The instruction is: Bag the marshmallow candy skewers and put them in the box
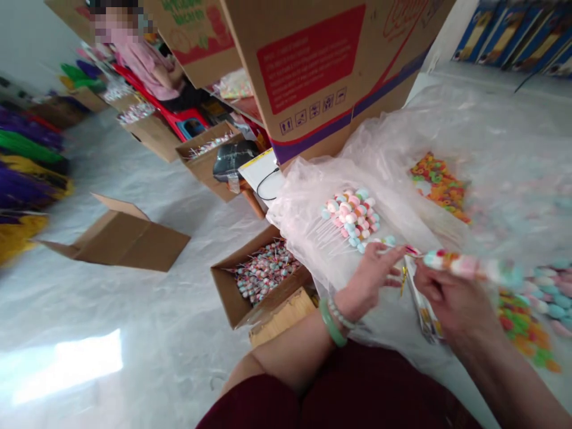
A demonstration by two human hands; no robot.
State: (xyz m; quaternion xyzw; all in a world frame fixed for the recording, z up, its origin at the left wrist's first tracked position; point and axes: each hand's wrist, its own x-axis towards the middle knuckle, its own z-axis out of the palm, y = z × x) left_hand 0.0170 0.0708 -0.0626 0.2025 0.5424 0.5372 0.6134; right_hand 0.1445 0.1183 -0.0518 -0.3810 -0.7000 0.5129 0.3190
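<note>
1. Pastel marshmallow pieces on a stick make up the candy skewer (469,266) I am handling; it lies almost level, its long axis running out to the right from my fingertips, blurred at the far end.
2. My right hand (451,298) is closed around the near end of the skewer, thumb and fingers pinched at its left tip, so this hand is plainly the nearer one.
3. My left hand (370,280) sits just left of that tip, fingers curled and pinching something thin and white where the two hands meet; I cannot tell whether it is a stick or a wrapper edge. A green bangle (332,325) and a bead bracelet ring that wrist.
4. Under my right hand, a narrow printed packet (424,310) slants down toward my lap, touching the palm side.
5. Just beyond my left hand lies a pile of pastel lollipops (353,217) on crinkled clear plastic sheeting (447,137), their sticks pointing left and towards me.
6. Further right of my right hand I see loose orange and green sweets (440,185).
7. Left of and below my left hand sits an open carton of wrapped lollipops (263,274).
</note>
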